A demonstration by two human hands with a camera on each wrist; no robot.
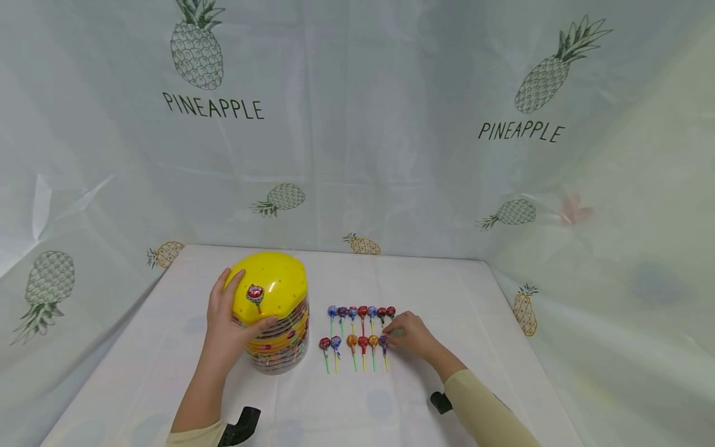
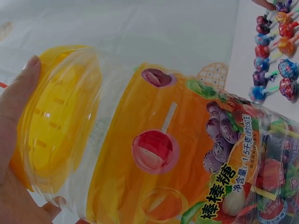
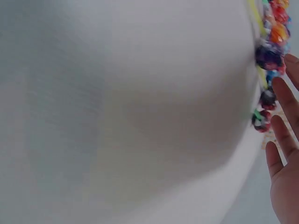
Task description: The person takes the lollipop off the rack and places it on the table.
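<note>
A clear plastic lollipop jar (image 1: 285, 347) with a yellow lid (image 1: 276, 279) stands on the left part of the table, tilted slightly. My left hand (image 1: 223, 332) grips it around the lid, thumb in front and fingers over the far side. In the left wrist view, wrapped lollipops show through the jar's lower end. Right of the jar lie two rows of lollipops. My right hand (image 1: 413, 335) is at their right end, fingertips close beside a purple lollipop (image 1: 383, 341) of the near row. The right wrist view shows its fingers (image 3: 284, 133) spread and mostly straight.
The far row, with a red lollipop (image 1: 362, 311) in its middle, runs behind the near row; a gap breaks the near row after two lollipops (image 1: 336, 343). A white cloth covers the table (image 1: 335, 410). Pineapple-print curtains (image 1: 380, 155) enclose its back and sides.
</note>
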